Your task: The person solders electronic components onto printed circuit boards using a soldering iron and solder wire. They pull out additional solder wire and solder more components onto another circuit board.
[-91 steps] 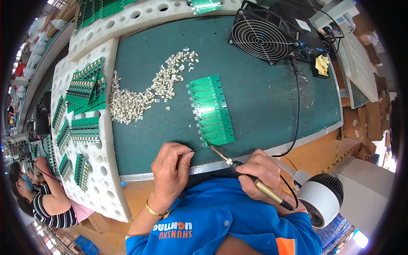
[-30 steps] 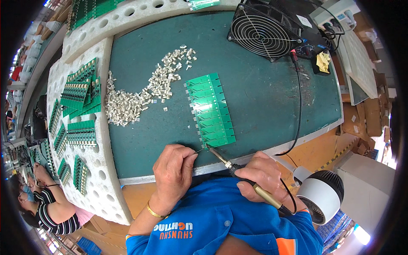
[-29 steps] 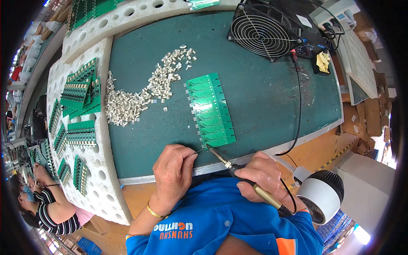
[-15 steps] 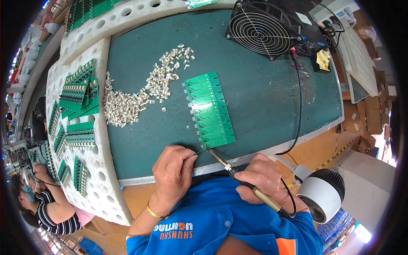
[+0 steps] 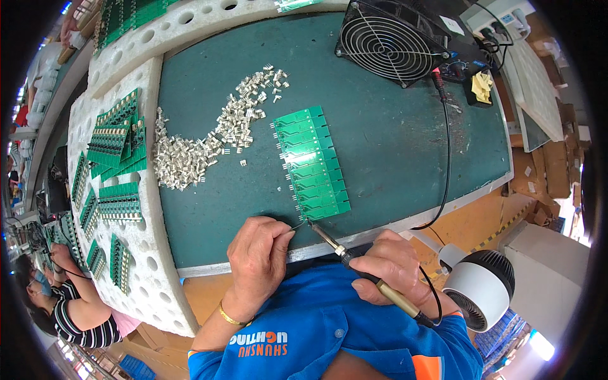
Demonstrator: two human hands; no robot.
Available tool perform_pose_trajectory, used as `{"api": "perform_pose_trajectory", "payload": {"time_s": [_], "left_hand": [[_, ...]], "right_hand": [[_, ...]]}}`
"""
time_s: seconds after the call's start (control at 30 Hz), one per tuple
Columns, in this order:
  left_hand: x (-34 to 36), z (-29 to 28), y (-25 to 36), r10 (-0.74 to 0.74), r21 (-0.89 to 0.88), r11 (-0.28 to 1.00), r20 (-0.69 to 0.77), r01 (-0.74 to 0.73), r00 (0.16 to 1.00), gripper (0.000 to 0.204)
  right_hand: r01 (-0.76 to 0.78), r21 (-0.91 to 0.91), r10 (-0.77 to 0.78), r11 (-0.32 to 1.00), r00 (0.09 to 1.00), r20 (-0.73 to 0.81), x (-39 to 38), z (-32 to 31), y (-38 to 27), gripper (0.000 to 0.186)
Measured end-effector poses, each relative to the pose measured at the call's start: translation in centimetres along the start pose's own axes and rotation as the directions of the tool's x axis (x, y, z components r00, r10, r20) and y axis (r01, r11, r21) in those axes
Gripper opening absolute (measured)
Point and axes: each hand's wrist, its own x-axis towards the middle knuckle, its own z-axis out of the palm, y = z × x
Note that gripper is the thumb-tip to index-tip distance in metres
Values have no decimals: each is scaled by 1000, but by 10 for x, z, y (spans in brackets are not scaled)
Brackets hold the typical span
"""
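A green circuit board panel (image 5: 315, 166) lies on the dark green mat, with small pin connectors along its left edge. My right hand (image 5: 391, 266) grips a soldering iron (image 5: 334, 244) like a pen. Its tip meets the near left corner of the panel. In my left hand (image 5: 258, 253), thumb and forefinger pinch a thin solder wire (image 5: 297, 225), whose end reaches the same corner beside the tip. A heap of small white connectors (image 5: 183, 161) spreads over the mat left of the panel.
White foam sheets (image 5: 168, 278) at the left carry several populated green boards (image 5: 120, 201). A black fan (image 5: 389, 47), a soldering station (image 5: 461, 63) and a yellow sponge (image 5: 481, 87) stand at the back right. The iron's cable (image 5: 447, 158) crosses the mat. Another person (image 5: 76, 304) sits far left.
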Motion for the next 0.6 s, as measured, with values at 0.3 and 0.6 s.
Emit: {"api": "perform_pose_trajectory", "payload": {"time_s": [0.3,0.6], "left_hand": [[3,2,-2,58,36,998,-19,-58,998,15],[2,2,0,22,22,1000,0,-22,1000,15]], "right_hand": [[-4,4,4,1000,1000,3,-1,-1,0,32],[-1,9,1,1000,1000,10,-1,-1,0,32]]}}
